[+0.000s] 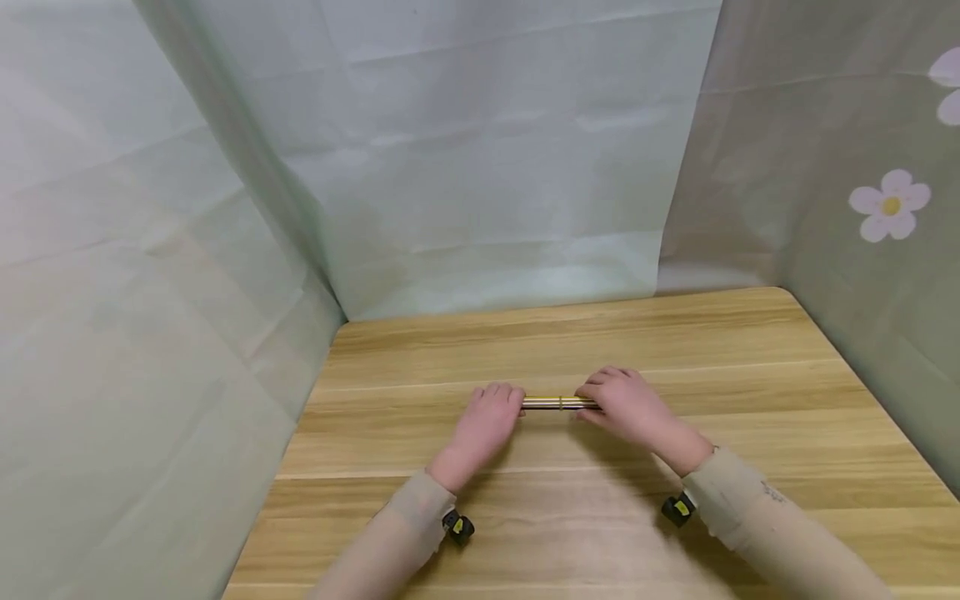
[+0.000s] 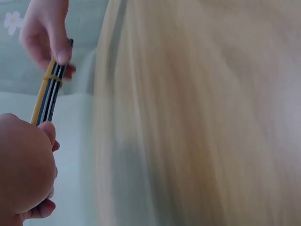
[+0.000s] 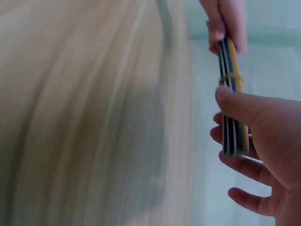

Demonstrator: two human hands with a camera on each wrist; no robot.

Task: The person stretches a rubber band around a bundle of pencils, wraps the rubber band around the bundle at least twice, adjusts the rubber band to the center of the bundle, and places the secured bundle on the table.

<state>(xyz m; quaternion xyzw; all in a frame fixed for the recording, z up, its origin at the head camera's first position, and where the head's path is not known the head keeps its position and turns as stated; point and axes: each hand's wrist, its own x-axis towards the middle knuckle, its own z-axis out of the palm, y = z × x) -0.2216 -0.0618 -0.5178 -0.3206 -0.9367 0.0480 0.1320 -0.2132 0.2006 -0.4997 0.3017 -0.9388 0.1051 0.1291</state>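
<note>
Between the two hands a slim bundle of pencils (image 1: 542,402) spans left to right above the table. Yellow, black and pale stripes show along the pencils (image 2: 45,101), and a yellowish rubber band (image 2: 53,79) circles them near the middle. My left hand (image 1: 487,421) grips the left end, which its fingers mostly cover. Toward the other end, my right hand (image 3: 277,136) pinches the bundle, thumb on the near side and fingers behind. Below that thumb the flat pencil ends stick out, and the lower fingers are spread.
A wood-grain table (image 1: 555,517) lies under both hands. Pale cloth (image 1: 487,192) hangs behind it and at the sides, with white flowers (image 1: 890,206) on the right. Each wrist carries a small black camera (image 1: 457,527) on a strap over a light sleeve.
</note>
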